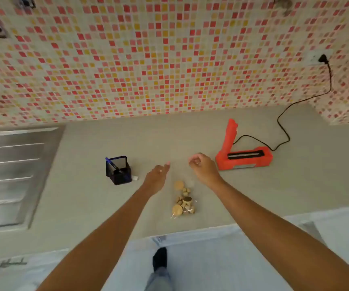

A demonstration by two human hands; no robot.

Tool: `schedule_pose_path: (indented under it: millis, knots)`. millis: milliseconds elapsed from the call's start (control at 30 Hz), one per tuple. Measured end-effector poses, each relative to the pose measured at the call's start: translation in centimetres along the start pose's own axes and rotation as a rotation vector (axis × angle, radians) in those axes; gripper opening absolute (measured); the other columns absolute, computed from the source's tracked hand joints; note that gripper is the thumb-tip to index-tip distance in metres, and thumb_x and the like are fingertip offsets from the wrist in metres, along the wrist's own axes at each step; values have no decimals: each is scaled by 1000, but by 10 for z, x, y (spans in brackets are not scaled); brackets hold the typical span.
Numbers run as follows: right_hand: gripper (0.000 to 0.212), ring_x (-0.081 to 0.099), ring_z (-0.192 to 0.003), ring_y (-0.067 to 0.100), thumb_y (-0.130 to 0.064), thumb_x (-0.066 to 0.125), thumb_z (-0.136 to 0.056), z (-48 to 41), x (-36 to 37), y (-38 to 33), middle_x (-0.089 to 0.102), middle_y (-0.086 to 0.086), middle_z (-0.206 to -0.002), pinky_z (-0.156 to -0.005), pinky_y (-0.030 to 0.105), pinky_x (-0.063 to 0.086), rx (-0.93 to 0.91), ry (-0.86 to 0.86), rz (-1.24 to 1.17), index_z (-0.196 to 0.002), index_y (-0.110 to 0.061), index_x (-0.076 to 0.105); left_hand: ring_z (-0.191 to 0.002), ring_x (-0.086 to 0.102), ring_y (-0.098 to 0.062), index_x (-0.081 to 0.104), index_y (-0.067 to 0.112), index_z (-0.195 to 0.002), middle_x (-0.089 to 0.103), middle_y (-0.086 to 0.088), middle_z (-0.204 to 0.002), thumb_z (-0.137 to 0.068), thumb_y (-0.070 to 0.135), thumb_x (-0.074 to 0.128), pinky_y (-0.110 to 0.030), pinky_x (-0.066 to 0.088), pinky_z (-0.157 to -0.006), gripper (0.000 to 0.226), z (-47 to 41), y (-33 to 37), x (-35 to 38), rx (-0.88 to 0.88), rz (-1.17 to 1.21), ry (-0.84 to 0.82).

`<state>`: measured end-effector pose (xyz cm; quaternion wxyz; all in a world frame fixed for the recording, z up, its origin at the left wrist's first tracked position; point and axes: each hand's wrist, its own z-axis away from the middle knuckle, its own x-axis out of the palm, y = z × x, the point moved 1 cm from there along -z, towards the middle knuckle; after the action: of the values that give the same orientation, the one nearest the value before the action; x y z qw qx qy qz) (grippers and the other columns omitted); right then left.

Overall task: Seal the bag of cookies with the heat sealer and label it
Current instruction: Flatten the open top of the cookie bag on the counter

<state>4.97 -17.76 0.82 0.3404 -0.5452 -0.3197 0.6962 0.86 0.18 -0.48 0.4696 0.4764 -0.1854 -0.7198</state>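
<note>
Ribbed steel drainboard (pixel 11 175): one, set into the far left of the counter.
Grey stone counter (pixel 74 206): tiled wall behind, front edge near the person; bare surface between the drainboard and the pen holder.
Black mesh pen holder (pixel 119 172): one, upright, holding one blue pen (pixel 111 163); one small white piece (pixel 135 177) lies at its right foot.
Left hand (pixel 157 175): over the counter just left of the bag's far end, fingertips pointing to the wall; whether they grasp the film cannot be told.
Clear plastic bag of cookies (pixel 183 203): one, flat on the counter between the forearms. Long axis runs from front edge to wall, cookies gathered at the near end: two large pale rounds and a cluster of small pieces, too blurred to count.
Right hand (pixel 202 166): fingers curled; a grip on the film cannot be told.
Red heat sealer (pixel 244 157): one, just right of the right hand, arm raised, sealing strip exposed.
Black cord (pixel 282 127): one, running to a wall socket (pixel 322 58).
</note>
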Motion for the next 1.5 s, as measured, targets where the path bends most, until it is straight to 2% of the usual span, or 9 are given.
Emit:
schedule_pose_path:
  millis: [133,267,367,467,600,800,967,1267,1500]
  knots:
    - [28,63,-111,27,-19,61,-91,-5,20,50,69,12,-117,-80,22,40,309,37,15,-114,-3,66,-114,59,-34,61,8,-116,64,-12,-114,-97,62,28,-33,43,-86,66,-23,-24,28,-161,8,-112]
    - [27,64,-108,36,-15,63,-89,-6,35,76,70,24,-111,-89,38,48,424,-6,52,-103,7,69,-103,63,-32,68,4,-105,68,-12,-105,-96,51,44,-39,49,-93,53,-39,-26,42,-165,67,-47]
    - [24,66,-100,29,-8,67,-83,-5,41,83,73,15,-101,-91,38,50,465,33,-55,-105,-2,73,-79,64,-25,70,13,-72,71,-15,-86,-88,32,60,-42,54,-81,27,-47,-29,48,-144,143,-98]
    - [26,65,-79,20,1,64,-77,-2,37,77,71,5,-83,-79,33,53,499,98,-215,-99,-6,76,-74,62,-17,75,20,-80,74,-9,-88,-84,9,63,-32,52,-75,16,-48,-30,45,-96,231,-127]
    - [23,66,-75,17,4,60,-78,14,20,59,72,1,-76,-74,31,53,412,180,-336,-79,-12,76,-63,59,1,76,19,-84,69,10,-72,-87,10,66,-20,46,-70,13,-41,-24,34,59,310,-120]
    - [10,70,-86,15,-7,69,-86,34,-1,42,77,0,-86,-83,30,53,286,326,-405,-85,-15,75,-85,67,-9,76,19,-87,76,6,-92,-89,16,69,-22,51,-73,8,-34,-13,18,335,398,-124]
    - [9,68,-88,2,-7,68,-90,37,-6,32,74,-8,-89,-84,19,52,169,370,-341,-89,-15,73,-84,66,-14,76,18,-89,73,3,-94,-88,17,71,-24,46,-65,5,-28,-6,10,454,390,-70]
    - [7,68,-90,4,-11,66,-92,20,1,42,75,-5,-93,-82,15,51,135,287,-324,-92,-14,73,-87,66,-10,75,20,-92,73,8,-96,-89,22,69,-15,45,-68,7,-32,-15,11,449,328,-7]
    - [42,68,-101,8,12,58,-80,8,-4,62,73,-2,-104,-85,19,51,167,52,-346,-99,-25,67,-109,66,-15,68,13,-102,72,-1,-109,-86,6,71,-28,48,-98,18,-44,-17,29,289,446,-134]
